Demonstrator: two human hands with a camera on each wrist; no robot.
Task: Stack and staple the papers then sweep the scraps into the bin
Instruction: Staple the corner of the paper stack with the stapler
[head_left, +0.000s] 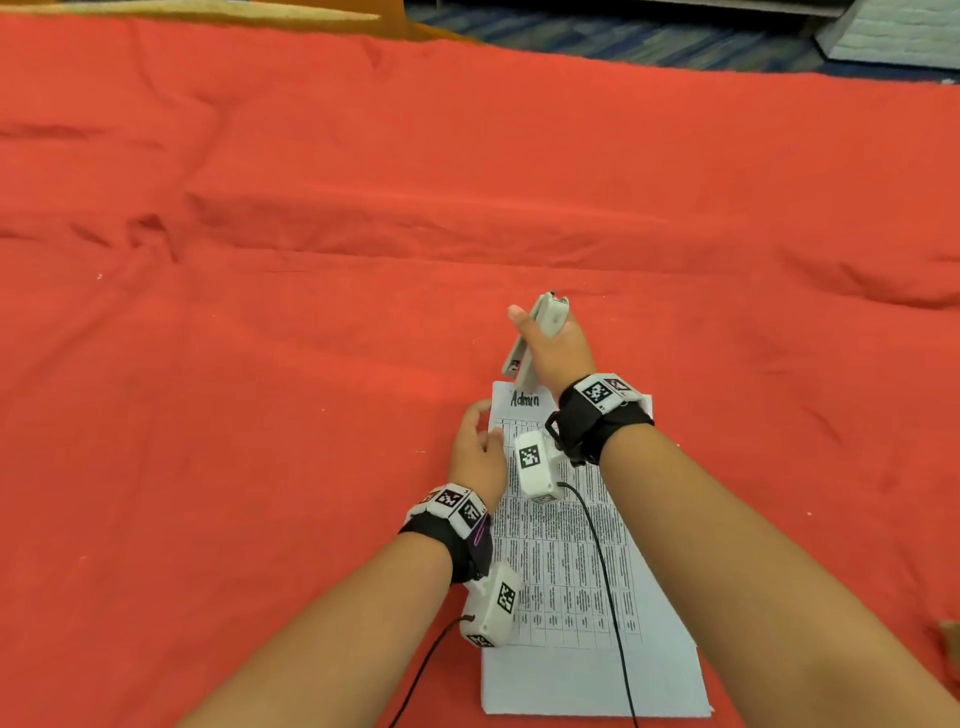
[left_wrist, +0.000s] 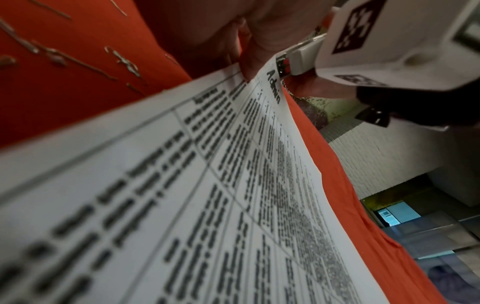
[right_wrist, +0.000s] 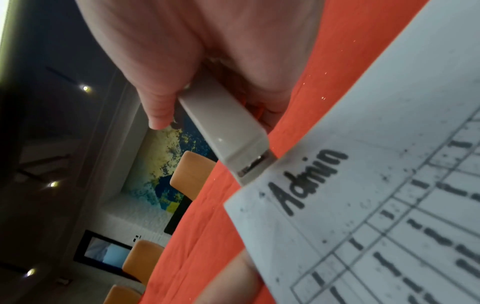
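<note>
Papers (head_left: 571, 571) on red cloth (head_left: 260, 312) (creased)

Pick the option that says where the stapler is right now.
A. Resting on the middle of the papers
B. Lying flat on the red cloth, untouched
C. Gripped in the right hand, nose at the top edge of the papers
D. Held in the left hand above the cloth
C: the right hand grips the stapler, its nose at the top edge of the papers near "Admin"; the left hand holds their left edge.
</note>
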